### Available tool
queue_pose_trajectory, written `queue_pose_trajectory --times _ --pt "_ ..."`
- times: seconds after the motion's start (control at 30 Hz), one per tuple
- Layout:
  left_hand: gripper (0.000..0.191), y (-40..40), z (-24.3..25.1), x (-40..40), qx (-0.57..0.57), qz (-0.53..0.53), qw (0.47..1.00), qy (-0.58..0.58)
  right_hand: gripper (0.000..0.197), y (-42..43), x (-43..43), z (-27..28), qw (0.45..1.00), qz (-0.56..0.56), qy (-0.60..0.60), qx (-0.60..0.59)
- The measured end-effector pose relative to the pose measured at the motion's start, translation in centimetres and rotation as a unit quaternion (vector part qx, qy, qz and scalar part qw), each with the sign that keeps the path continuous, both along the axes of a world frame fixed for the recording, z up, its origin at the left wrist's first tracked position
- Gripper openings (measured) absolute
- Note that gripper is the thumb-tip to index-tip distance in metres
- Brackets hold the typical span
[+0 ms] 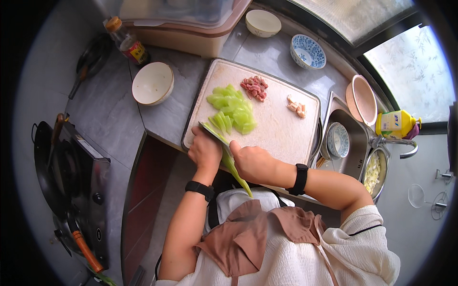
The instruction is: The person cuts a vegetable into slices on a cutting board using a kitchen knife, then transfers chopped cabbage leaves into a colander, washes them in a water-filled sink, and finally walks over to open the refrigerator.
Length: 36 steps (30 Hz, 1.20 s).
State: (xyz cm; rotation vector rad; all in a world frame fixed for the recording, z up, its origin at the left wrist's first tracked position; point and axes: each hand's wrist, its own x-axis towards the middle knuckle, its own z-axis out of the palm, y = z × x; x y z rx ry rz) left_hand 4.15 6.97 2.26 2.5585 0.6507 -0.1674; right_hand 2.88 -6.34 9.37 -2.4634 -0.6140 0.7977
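Observation:
My right hand point(252, 162) grips a kitchen knife point(215, 134), its handle hidden in the fist. The blade slants across the near left part of a pale cutting board point(279, 134). Beside the blade, my left hand point(205, 148) rests on a long peeled green vegetable stem point(236, 172), whose tapered end hangs past the board edge towards my body. Beyond the blade lies a heap of thin light-green slices point(234, 109). Small pieces of reddish meat point(254, 88) sit behind them, and a few pale chopped bits point(296, 107) lie at the right.
A white bowl point(153, 83) and a sauce bottle point(130, 44) stand left of the board. Behind are a lidded storage bin point(179, 39) and a blue-patterned bowl point(308, 52). A steel sink point(352, 143) adjoins at right. A gas stove point(89, 186) with a black wok point(44, 161) is at left.

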Motion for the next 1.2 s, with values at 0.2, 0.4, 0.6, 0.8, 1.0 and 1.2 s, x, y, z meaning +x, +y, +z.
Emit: queue_pose_trajectory --times 0.2,0.4,0.6,0.8,1.0,1.2 --pt "0.029 0.0 0.0 -0.1 -0.023 0.025 0.999 -0.011 0.022 -0.9 0.6 1.6 0.999 0.002 -0.017 0.044" --pt "0.034 0.0 0.0 -0.1 -0.002 0.009 1.0 0.012 0.021 -0.2 0.1 0.4 1.0 0.013 0.002 0.003" --pt "0.037 -0.2 0.8 -0.1 -0.029 0.043 0.998 0.024 0.022 0.0 0.0 -1.0 1.0 -0.025 -0.004 0.008" --pt "0.046 -1.2 0.0 -2.4 -0.012 -0.01 0.996 -0.084 0.02 -2.0 1.6 -1.8 0.996 -0.051 -0.042 0.067" --pt "0.047 -0.9 1.6 -2.4 -0.048 -0.004 0.998 -0.037 0.02 -3.7 3.4 -0.3 0.981 -0.064 -0.071 0.17" --pt "0.04 1.2 -0.8 -2.3 -0.173 0.029 0.974 -0.142 0.02 -5.5 4.0 0.7 0.975 -0.01 -0.104 0.195"
